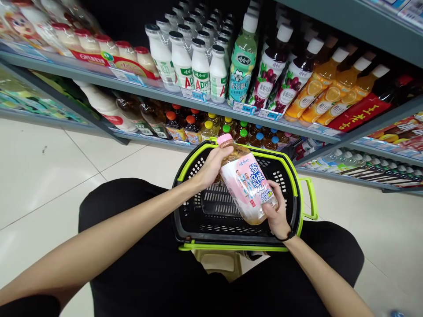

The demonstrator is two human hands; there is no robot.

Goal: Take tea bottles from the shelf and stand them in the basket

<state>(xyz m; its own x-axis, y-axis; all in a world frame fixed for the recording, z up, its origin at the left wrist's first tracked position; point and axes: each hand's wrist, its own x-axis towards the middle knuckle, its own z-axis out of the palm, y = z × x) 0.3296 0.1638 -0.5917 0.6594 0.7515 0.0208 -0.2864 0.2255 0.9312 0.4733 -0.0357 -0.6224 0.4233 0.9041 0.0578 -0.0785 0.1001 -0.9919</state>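
Observation:
I hold a drink bottle (pixel 245 181) with a pink cap and pink label over a black shopping basket (pixel 188 229) with lime-green rim. My left hand (pixel 211 166) grips the bottle's neck and upper part. My right hand (pixel 276 215) supports its bottom end from below. The bottle is tilted, cap pointing up and left. The basket sits between my knees in front of me, and no goods show in its visible part.
Store shelves run across the top: white AD milk bottles (pixel 191 64), a green drink bottle (pixel 243 59), grape juice (pixel 280 75) and orange juice (pixel 330 92). The lower shelf holds small bottles with coloured caps (pixel 211 127). White tiled floor (pixel 39 176) lies to the left.

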